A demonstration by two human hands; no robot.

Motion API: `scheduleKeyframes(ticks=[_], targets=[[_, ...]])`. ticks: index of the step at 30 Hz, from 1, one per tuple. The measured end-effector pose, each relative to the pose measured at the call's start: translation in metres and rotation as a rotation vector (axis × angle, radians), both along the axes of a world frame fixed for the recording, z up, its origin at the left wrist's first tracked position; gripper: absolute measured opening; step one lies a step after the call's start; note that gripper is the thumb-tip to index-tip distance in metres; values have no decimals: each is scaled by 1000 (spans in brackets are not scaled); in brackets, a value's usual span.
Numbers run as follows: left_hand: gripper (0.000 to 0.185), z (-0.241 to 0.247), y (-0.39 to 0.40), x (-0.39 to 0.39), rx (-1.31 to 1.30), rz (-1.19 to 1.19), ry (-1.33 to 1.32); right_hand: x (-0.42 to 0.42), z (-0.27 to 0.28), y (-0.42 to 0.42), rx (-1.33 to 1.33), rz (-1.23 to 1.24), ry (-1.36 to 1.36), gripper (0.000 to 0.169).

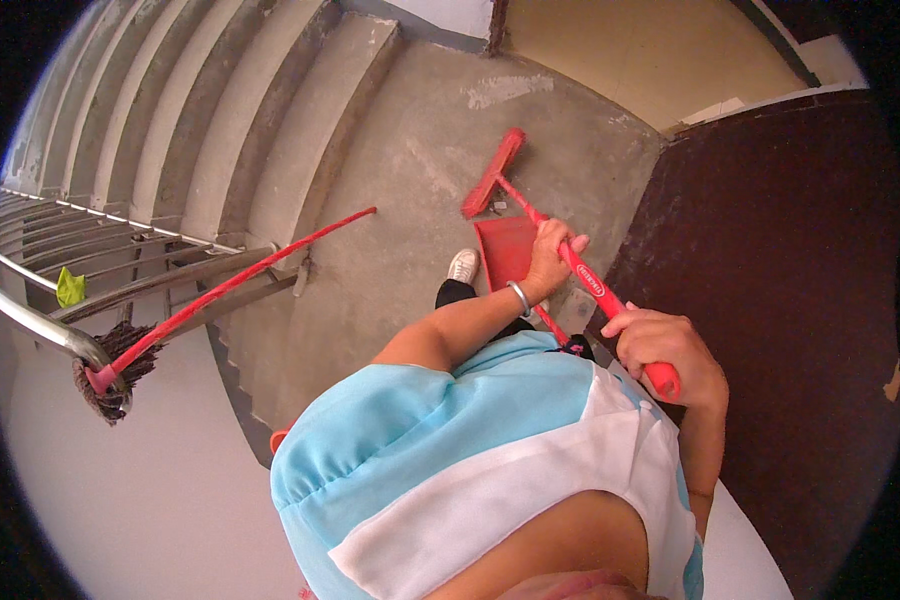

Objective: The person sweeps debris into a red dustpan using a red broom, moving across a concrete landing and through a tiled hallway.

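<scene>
A red broom [493, 174] reaches from the floor up to my body. My left hand [553, 255], with a silver bangle at the wrist, grips its handle partway down. Nearer my chest, my right hand [667, 346] is closed around the handle near its upper end. The broom's bristle head rests on the concrete floor, in front of a red dustpan [504, 251]. Between them lies a small white scrap [500, 205] with some dark bits. The dustpan's handle rises toward my waist, partly hidden by my left arm and clothing.
Concrete steps [270, 127] lie at the upper left, beside a metal railing [105, 225]. A mop [247, 266] leans head-up against the handrail. A yellow-green cloth [70, 288] hangs on the railing. A dark brown panel [757, 262] stands to my right. An orange object [277, 439] shows behind my left shoulder.
</scene>
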State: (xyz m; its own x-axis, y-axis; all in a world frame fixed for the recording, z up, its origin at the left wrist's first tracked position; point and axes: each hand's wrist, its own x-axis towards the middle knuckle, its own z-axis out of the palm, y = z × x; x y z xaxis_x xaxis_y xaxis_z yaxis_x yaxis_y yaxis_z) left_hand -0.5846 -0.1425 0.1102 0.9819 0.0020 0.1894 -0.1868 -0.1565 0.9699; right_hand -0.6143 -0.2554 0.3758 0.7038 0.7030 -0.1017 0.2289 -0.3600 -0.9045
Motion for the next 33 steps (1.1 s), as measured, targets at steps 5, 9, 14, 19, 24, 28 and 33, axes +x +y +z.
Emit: scheduleKeyframes(ticks=[5,9,14,19,24,28,33], targets=[[24,23,-13,2,-11,-140,-46,-22,12,-15,-33,-213,-105,14],[25,31,-7,8,3,-255,-101,-36,16,-15,74,-388,-153,12],[21,-17,10,36,184,-367,-1,-46,-54,4,124,-536,-154,10],[21,-46,10,20,292,-511,-95,-52,-64,2,95,-509,-68,9],[22,-16,-12,-9,210,-564,-47,-45,-5,-13,14,-474,-28,9],[21,0,-24,-35,120,-665,25,-50,28,-10,6,-481,-37,6],[20,29,-23,-38,93,-700,-58,-58,57,-5,60,-565,-46,8]])
